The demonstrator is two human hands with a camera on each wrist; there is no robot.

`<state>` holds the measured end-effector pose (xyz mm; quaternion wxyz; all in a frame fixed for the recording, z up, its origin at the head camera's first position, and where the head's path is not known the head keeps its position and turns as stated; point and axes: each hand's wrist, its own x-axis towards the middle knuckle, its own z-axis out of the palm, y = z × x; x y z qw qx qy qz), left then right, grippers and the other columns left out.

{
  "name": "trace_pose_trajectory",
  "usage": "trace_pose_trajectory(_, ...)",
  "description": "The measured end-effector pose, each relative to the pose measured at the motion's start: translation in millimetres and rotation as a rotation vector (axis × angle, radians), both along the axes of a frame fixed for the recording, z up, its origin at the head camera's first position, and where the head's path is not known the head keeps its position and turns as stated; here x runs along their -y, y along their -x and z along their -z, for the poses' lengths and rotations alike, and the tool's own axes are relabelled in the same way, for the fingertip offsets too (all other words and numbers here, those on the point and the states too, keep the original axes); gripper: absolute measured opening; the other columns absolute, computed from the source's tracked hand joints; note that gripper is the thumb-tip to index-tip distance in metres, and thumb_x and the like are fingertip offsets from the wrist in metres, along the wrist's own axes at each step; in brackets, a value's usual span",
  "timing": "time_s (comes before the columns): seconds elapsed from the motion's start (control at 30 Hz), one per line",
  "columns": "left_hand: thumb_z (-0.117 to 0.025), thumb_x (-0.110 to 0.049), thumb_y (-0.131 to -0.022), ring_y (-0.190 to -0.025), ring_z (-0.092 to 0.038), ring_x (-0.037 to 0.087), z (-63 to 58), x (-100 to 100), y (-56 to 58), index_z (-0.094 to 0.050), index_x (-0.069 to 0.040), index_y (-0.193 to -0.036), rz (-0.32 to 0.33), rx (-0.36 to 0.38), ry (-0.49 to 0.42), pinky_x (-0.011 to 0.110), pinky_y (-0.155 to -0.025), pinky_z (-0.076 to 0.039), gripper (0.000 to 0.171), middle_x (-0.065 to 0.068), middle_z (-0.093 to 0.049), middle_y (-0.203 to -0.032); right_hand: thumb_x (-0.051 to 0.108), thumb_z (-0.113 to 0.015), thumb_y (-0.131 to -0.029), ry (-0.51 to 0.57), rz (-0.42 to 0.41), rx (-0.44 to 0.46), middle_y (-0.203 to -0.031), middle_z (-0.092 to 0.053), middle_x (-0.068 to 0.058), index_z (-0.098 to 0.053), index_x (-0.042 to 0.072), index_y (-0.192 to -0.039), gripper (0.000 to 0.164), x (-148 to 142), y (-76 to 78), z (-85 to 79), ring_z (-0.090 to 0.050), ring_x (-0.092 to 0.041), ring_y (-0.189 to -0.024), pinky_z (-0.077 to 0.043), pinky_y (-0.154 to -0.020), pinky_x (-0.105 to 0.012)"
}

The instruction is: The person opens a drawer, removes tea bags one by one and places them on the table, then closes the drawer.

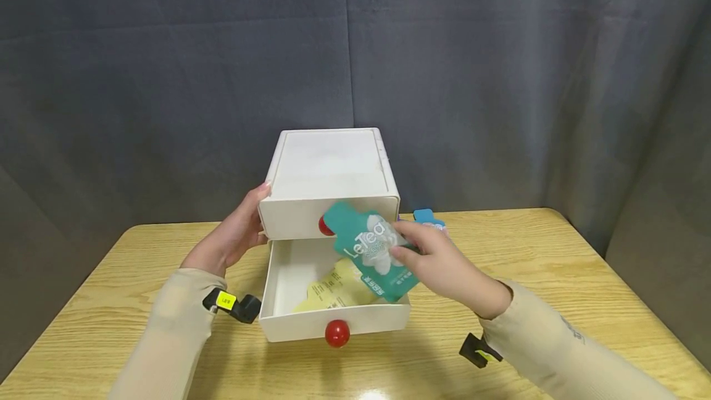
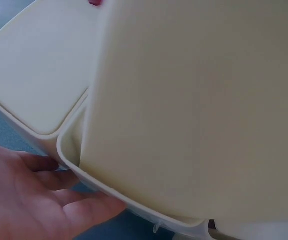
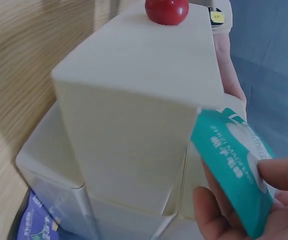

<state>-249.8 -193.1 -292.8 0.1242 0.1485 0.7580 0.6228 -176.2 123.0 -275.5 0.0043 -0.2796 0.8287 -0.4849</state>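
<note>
A white two-drawer cabinet (image 1: 332, 162) stands on the table, its lower drawer (image 1: 294, 328) pulled out and its upper one closed. My left hand (image 1: 237, 233) rests against the cabinet's left side, thumb at the top front corner; the left wrist view shows its fingers fairly straight along the white wall. My right hand (image 1: 447, 267) pinches a teal "LeTea" tea pouch (image 1: 355, 230) between thumb and fingers. The pouch tilts over the right part of the drawer. Inside lies a yellow pouch (image 1: 328, 292), partly covered from view by the teal one.
Red round knobs sit on the upper drawer (image 1: 300, 218) and the lower one, the lower knob (image 1: 337, 333) facing the front. Behind my right hand, a blue packet (image 1: 424, 216) lies beside the cabinet. A purple packet (image 3: 36, 220) appears there too. Grey curtain (image 1: 472, 79) hangs behind.
</note>
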Motion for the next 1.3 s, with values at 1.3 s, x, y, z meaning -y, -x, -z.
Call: trace_pose_trajectory(1.3,-0.017,-0.064,-0.095,-0.135,-0.026,0.040,1.5,1.9,-0.7,-0.012,-0.014,-0.155,0.009,-0.006,0.008,0.065,-0.105,-0.020,0.078,0.023,-0.026,-0.147,0.006,-0.046,-0.102,0.172,0.415,0.084,-0.112,-0.058,-0.027,-0.038,-0.009,-0.134,0.036,-68.5,5.6,7.7,-0.062,-0.009,-0.082,-0.054,-0.069,-0.026)
